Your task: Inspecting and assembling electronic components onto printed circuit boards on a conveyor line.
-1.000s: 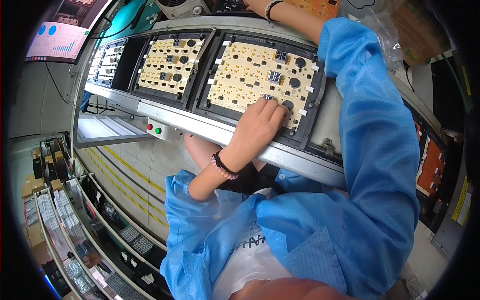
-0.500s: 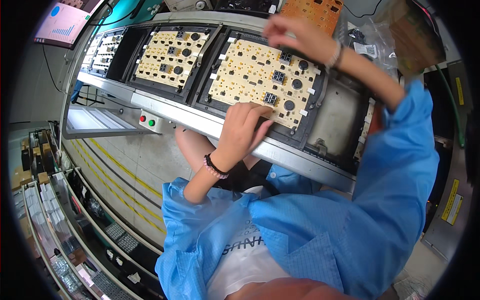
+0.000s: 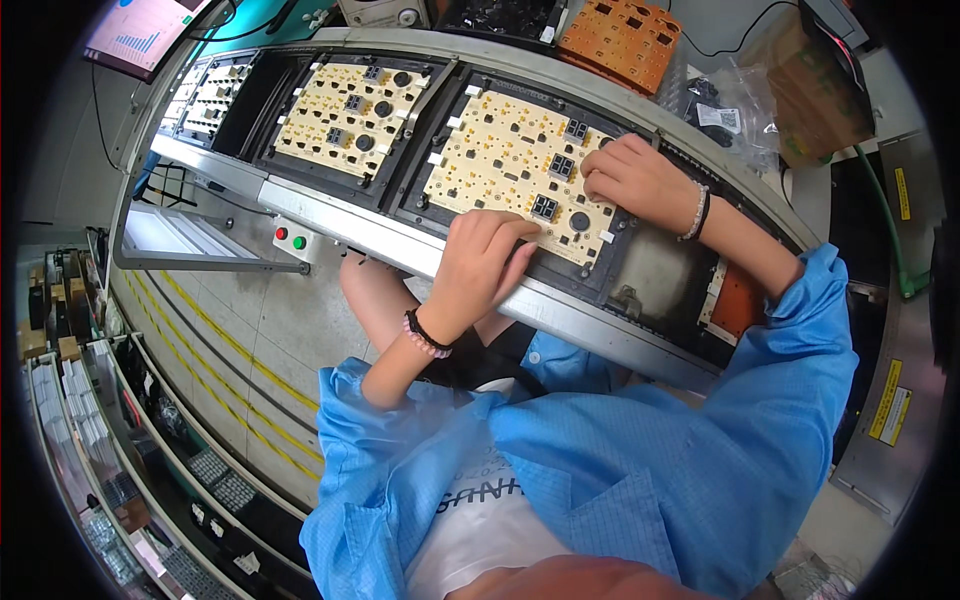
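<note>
A cream circuit board (image 3: 480,150) lies in a black frame on the conveyor line in front of me. It carries square black display parts (image 3: 562,166) and a round black part (image 3: 580,221) on its right side. My right hand (image 3: 645,185) is over the board's right edge, fingers bent down and together, covering the area of the other round parts. Whatever its fingertips grip is hidden. Over the near edge of the board rests my left hand (image 3: 480,265), fingers bent loosely and thumb apart, nothing visible in it.
A second framed board (image 3: 345,115) sits to the left on the line. Beyond the line are an orange perforated plate (image 3: 625,45), a plastic bag (image 3: 730,110) and a cardboard box (image 3: 815,90). A button box (image 3: 295,240) hangs at the near rail (image 3: 350,215).
My right hand has come down from above the far edge to the right part of the board, its fingers closing together. The left hand stays at the near edge.
</note>
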Demonstrator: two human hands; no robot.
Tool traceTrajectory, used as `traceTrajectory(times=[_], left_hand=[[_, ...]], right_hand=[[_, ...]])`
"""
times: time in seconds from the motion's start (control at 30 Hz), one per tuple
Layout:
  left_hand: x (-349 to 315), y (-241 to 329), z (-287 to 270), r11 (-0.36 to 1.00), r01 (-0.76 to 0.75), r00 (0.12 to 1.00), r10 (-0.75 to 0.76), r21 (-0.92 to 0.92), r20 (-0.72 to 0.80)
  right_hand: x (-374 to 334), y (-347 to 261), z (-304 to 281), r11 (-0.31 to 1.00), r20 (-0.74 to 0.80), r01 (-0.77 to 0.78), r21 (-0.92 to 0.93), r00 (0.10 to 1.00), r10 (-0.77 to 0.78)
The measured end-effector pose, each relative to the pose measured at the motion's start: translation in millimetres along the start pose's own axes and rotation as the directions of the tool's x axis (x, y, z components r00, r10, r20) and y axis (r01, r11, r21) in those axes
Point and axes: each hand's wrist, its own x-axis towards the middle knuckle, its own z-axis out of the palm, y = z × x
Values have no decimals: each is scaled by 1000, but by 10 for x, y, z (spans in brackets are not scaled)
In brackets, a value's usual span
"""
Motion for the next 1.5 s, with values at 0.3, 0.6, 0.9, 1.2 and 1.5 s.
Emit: traceTrajectory(times=[0.3,0.6,0.9,1.2,1.5], left_hand=[[493,-581,-335,959,-72,997,65,276,36],[847,-1331,-224,888,-145,979,65,437,192],[658,-1207,-316,839,-134,969,0,527,247],[507,-1037,-435,864,-134,953,-21,485,301],[107,-836,-721,878,-94,947,-66,470,313]], right_hand=[[-381,19,-254,819,62,-534,210,843,534],[-364,-286,-187,865,79,-496,-82,862,502],[-312,-421,-261,834,40,-544,-92,835,549],[-257,-679,-235,858,103,-486,-165,857,505],[-124,-1244,-290,842,136,-504,-192,836,532]])
